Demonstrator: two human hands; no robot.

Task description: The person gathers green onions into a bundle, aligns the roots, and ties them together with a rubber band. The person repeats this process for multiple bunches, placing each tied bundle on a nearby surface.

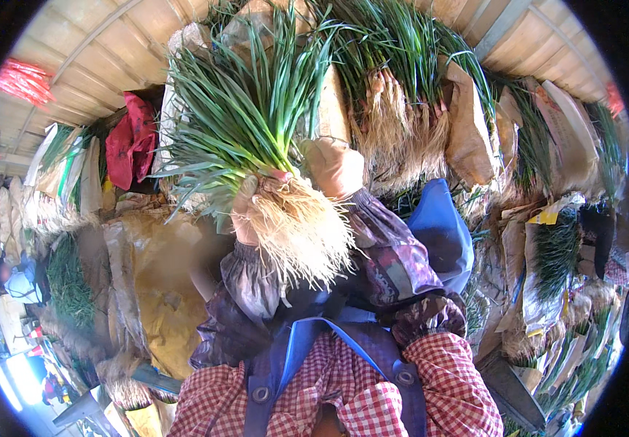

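Note:
A bunch of long green leafy plants (249,109), perhaps leeks or scallions, is raised before me, leaves up and pale stringy roots (303,229) hanging down. My left hand (245,210) grips it at the base of the stems, its fingers partly behind the roots. At the bunch's other side is my right hand (336,166), in what looks like a pale glove; its fingers are mostly hidden, so its hold on the stems cannot be told. Patterned sleeve covers reach to both wrists. Behind the right hand lie more rooted bunches (391,109).
Tan sacks (470,125) stand among the bunches ahead. A red cloth or bag (131,142) and yellowish sheeting (167,278) are at the left. Blue plastic (440,229) bulges beside my right sleeve. Another person (19,281) is at the far left; metal bars (511,390) flank me.

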